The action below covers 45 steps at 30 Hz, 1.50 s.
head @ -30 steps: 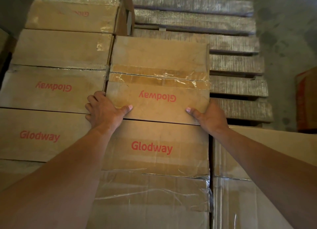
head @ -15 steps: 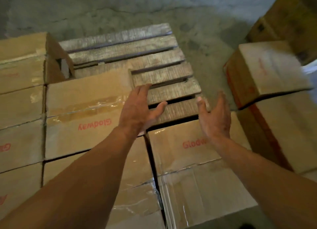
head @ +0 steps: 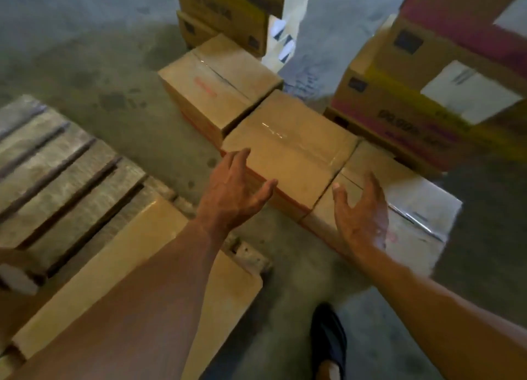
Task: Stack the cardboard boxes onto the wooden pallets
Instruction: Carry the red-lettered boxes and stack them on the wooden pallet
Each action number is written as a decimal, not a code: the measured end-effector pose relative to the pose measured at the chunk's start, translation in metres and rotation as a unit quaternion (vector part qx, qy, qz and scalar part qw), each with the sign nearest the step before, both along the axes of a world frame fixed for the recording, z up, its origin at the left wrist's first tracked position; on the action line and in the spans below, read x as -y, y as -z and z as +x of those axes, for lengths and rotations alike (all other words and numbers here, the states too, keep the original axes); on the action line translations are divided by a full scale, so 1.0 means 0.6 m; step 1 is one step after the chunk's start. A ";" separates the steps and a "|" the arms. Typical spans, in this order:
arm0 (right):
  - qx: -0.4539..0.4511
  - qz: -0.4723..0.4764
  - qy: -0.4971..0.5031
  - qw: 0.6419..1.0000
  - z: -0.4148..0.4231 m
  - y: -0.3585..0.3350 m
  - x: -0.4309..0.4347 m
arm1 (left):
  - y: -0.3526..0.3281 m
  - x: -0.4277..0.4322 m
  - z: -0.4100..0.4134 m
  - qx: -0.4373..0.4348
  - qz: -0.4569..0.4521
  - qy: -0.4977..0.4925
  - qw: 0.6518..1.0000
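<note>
Three taped cardboard boxes lie in a diagonal row on the concrete floor: a far box [head: 216,86], a middle box [head: 288,146] and a near box [head: 405,208]. My left hand [head: 232,191] hovers open by the middle box's left front corner. Over the seam between the middle and near boxes my right hand [head: 360,211] is spread open, holding nothing. The wooden pallet [head: 57,180] fills the left side, its slats bare. A stacked box [head: 148,268] sits on the pallet's near corner, partly hidden by my left forearm.
Taller stacks of printed cartons stand at the back [head: 228,12] and at the right [head: 445,89]. My dark shoe [head: 328,337] is on the floor below the near box. Bare concrete [head: 94,51] lies between the pallet and the loose boxes.
My view has swung right, away from the stacked pallet toward the loose boxes on the floor. Both hands left the placed box and now reach, open, over the middle floor box.
</note>
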State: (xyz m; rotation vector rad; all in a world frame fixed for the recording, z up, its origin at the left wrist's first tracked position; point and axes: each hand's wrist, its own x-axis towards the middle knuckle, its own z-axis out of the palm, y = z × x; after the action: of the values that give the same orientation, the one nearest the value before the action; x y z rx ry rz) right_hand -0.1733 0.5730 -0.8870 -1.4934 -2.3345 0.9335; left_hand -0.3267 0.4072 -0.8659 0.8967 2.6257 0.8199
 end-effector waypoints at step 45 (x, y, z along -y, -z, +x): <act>-0.023 -0.278 0.314 0.907 0.410 0.331 -0.199 | 0.370 -0.256 0.246 0.249 -0.028 -0.102 0.963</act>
State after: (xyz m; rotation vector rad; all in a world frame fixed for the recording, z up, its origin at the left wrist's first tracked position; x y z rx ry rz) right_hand 0.0725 0.6924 -1.0853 -2.1991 -1.4098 1.4580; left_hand -0.1790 0.5606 -1.0876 0.3433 2.2965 0.8782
